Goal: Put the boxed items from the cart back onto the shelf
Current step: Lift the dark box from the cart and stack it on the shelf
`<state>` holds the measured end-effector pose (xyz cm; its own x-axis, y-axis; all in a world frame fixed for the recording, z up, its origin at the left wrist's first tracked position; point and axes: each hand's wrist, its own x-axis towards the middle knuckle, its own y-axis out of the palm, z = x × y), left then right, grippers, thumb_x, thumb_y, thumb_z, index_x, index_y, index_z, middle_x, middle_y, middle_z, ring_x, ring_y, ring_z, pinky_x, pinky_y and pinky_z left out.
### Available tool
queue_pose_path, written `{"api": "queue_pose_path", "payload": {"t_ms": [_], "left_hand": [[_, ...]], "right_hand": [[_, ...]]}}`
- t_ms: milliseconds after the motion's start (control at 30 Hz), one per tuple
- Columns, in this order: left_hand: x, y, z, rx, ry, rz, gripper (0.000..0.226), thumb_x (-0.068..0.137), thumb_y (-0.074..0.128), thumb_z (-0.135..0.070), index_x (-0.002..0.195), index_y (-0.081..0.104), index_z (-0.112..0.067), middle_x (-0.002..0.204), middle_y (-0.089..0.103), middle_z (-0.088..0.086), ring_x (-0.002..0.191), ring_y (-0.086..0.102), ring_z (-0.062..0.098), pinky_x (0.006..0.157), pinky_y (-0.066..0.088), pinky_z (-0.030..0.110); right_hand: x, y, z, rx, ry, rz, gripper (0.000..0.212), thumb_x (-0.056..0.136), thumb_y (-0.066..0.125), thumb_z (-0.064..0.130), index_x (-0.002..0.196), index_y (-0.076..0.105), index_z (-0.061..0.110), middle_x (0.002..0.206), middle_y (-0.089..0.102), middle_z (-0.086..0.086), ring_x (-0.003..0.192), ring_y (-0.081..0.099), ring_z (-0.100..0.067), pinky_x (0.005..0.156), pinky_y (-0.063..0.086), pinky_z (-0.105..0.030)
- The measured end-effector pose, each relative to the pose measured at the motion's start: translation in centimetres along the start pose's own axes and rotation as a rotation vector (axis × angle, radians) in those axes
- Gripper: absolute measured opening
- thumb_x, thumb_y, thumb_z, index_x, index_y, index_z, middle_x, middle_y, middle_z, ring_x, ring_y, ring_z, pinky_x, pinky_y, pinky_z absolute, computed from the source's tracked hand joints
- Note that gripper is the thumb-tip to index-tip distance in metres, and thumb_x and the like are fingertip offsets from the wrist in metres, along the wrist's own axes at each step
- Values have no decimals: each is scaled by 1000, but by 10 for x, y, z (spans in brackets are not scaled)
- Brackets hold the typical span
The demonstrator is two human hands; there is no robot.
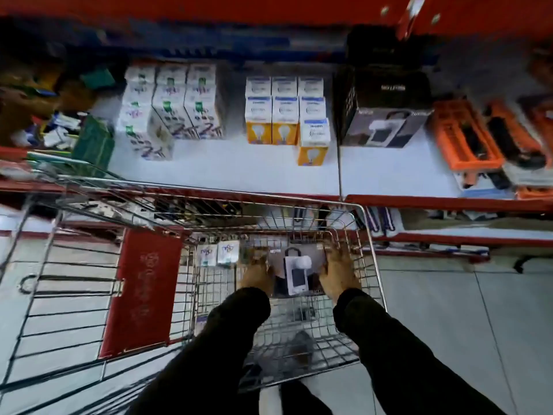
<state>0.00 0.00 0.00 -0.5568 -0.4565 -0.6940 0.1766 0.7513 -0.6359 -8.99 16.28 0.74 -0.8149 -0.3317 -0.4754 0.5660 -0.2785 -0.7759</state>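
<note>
A dark box (296,272) printed with a white lantern lies inside the wire cart (371,250). My left hand (257,272) presses its left side and my right hand (338,274) presses its right side, both low in the basket. Two small white boxes (217,253) stand in the cart to the left of it. On the white shelf (239,172) beyond the cart sits a matching dark lantern box (386,124), with white and yellow bulb boxes (284,115) and white and green boxes (173,100) further left.
A red flap (143,292) hangs on the cart's left side. Orange packaged tools (466,139) lie at the shelf's right. A red shelf edge (449,203) runs just past the cart's front. Cluttered goods (59,127) fill the far left. Grey tiled floor lies to the right.
</note>
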Motion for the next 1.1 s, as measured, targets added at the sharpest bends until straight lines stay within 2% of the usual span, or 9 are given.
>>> {"api": "queue_pose_path", "payload": {"t_ms": [100,200,300,467,567,700,800,1000,1100], "left_hand": [[20,23,3,-148,-115,135,44,106,37,-26,143,43,-4,141,53,21,126,55,35,101,45,40],[33,40,5,-264,-150,105,40,104,41,-24,137,45,-2,137,56,23,123,56,37,96,45,39],[36,46,11,-318,-160,0,39,102,47,-25,133,47,-3,130,62,24,119,60,39,93,48,40],[14,45,17,-507,-103,-35,34,100,51,-20,128,49,-2,127,65,18,116,62,35,85,45,33],[-11,33,16,-644,-86,-75,33,98,55,-17,127,49,-4,125,66,16,115,63,34,90,50,35],[-54,7,10,-810,24,-177,51,90,60,-37,132,47,-12,130,63,12,120,61,31,105,48,48],[-86,-13,1,-858,145,-283,55,77,56,-53,119,52,-17,122,65,11,113,64,30,100,51,53],[-136,-49,-30,-802,362,-465,38,83,51,-56,111,52,-30,115,65,-3,106,62,14,94,52,37],[-146,-66,-52,-805,481,-486,46,87,53,-57,117,53,-22,120,64,0,112,62,19,101,50,46]], "right_hand": [[18,17,-12,174,86,110,49,94,56,13,142,45,8,138,53,-20,121,55,-35,92,44,-31],[30,31,-20,233,199,173,44,99,49,12,142,44,3,137,56,-21,120,58,-36,95,46,-35],[30,35,-24,253,212,144,42,102,46,16,143,42,4,137,56,-19,121,57,-34,97,47,-36],[10,20,-24,266,157,78,35,101,47,14,135,46,6,128,59,-16,109,60,-30,85,44,-26],[-12,2,-14,299,78,12,38,101,49,15,137,45,7,126,59,-13,105,59,-23,87,44,-24],[-48,-30,2,354,9,-51,47,100,52,23,144,39,11,135,54,-9,113,58,-22,92,41,-23],[-73,-57,12,386,-61,-161,48,98,55,28,141,40,13,140,51,-9,126,52,-24,105,39,-28],[-105,-111,24,457,-208,-390,46,93,61,29,133,43,17,138,50,-5,122,48,-16,100,34,-25],[-111,-135,23,517,-262,-479,42,92,61,28,129,43,20,136,51,-4,117,47,-11,100,39,-30]]}}
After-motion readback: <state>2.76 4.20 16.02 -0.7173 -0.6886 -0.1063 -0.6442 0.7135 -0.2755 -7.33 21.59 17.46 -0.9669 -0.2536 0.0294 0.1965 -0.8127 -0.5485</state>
